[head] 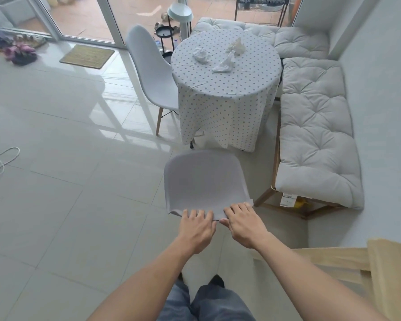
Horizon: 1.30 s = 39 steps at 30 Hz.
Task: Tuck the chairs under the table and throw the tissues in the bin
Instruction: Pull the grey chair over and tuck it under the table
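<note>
Both hands grip the near chair (204,179) by its backrest top, left hand (198,228) and right hand (243,225) curled over the edge, the chair just short of the table (227,89) (three crumpled tissues (225,64) on top). The second chair (151,70) stands beside it.

Bright daylight pours in through the glass doors (83,17) at the far left, throwing glare and pale window-frame streaks across the glossy floor (56,181). Shadows stay soft. Straight lines bow toward the frame's edges; everything looks slightly soft, not crisp.
</note>
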Each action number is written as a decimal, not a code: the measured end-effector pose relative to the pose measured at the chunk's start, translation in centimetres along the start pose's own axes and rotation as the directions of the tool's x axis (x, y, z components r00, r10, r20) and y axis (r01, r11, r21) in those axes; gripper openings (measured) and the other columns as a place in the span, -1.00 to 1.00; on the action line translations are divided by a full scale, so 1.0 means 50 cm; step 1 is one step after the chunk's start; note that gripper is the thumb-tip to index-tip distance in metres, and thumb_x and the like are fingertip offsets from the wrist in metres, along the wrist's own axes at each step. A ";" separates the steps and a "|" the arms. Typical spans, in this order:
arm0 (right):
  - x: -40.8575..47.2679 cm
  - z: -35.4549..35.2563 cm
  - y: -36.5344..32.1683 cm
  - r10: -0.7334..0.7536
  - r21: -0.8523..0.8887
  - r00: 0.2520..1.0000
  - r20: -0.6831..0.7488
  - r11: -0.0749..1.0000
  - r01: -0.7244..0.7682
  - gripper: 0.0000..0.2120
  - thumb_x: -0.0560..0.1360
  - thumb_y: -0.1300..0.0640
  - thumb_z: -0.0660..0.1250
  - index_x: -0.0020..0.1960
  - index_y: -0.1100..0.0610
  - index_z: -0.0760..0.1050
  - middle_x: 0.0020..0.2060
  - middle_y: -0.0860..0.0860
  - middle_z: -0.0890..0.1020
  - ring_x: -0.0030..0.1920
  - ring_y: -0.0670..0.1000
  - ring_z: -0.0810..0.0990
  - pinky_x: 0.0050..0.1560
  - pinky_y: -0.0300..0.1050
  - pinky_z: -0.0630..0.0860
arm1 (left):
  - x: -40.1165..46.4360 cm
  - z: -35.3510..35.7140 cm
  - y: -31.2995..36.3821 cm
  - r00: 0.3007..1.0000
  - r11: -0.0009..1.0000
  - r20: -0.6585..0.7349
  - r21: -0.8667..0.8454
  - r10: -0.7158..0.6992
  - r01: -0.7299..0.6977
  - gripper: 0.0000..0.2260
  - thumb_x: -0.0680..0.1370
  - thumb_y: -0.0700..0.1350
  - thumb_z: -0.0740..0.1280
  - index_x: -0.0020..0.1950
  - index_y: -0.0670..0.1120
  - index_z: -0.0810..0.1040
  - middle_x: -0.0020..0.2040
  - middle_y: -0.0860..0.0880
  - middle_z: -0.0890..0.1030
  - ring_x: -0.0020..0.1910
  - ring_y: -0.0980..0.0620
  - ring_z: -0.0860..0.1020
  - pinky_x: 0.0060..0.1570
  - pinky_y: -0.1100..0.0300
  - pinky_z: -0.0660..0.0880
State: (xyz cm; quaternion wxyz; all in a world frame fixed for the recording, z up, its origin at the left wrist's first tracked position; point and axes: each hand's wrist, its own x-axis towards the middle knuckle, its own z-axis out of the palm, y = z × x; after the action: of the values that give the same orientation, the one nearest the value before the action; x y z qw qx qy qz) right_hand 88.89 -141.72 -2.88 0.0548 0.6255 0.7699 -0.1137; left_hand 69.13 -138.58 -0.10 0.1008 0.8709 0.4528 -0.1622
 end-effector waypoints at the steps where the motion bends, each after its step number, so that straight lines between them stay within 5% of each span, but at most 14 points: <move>1: 0.009 -0.001 -0.003 0.011 0.000 1.000 -0.012 1.000 -0.011 -0.45 0.68 -0.25 -0.15 0.16 0.09 0.47 0.01 0.10 0.58 0.03 0.20 0.51 0.20 0.12 0.39 | 0.008 -0.004 -0.010 1.000 1.000 -0.008 0.001 0.009 -0.009 -0.57 0.73 0.14 -0.04 0.42 -0.08 0.39 0.27 -0.17 0.59 0.24 -0.27 0.52 0.35 -0.23 0.31; 10: 0.125 -0.015 -0.007 0.117 0.011 0.989 -0.093 0.993 -0.117 -0.55 0.67 -0.21 -0.03 0.04 0.08 0.48 -0.07 0.11 0.59 -0.01 0.21 0.53 0.13 0.13 0.42 | 0.117 -0.034 -0.117 0.994 0.996 -0.057 0.013 0.090 -0.089 -0.59 0.71 0.15 -0.03 0.32 -0.07 0.43 0.20 -0.16 0.61 0.19 -0.26 0.54 0.38 -0.24 0.30; 24: 0.331 -0.069 0.015 0.332 0.055 0.940 -0.076 0.943 -0.328 -0.47 0.67 -0.24 -0.11 0.06 0.11 0.48 -0.06 0.08 0.60 -0.02 0.19 0.54 0.16 0.11 0.42 | 0.349 -0.117 -0.275 0.960 0.960 -0.047 0.069 0.276 -0.272 -0.57 0.73 0.15 -0.03 0.36 -0.10 0.42 0.26 -0.19 0.59 0.25 -0.28 0.51 0.44 -0.24 0.25; 39: 0.494 -0.136 0.157 0.394 0.127 0.918 -0.036 0.913 -0.387 -0.34 0.61 -0.29 -0.26 0.07 0.12 0.46 0.01 0.09 0.58 0.08 0.19 0.53 0.27 0.10 0.35 | 0.571 -0.210 -0.296 0.961 0.961 -0.018 0.047 0.275 -0.274 -0.56 0.73 0.15 -0.04 0.40 -0.09 0.41 0.32 -0.16 0.56 0.36 -0.24 0.44 0.47 -0.21 0.19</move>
State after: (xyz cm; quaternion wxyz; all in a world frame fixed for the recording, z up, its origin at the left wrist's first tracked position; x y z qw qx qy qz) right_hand 91.72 -115.06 -2.73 0.0161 0.7719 0.6228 -0.1267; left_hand 74.34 -105.18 -1.45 0.0976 0.9292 0.3253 -0.1458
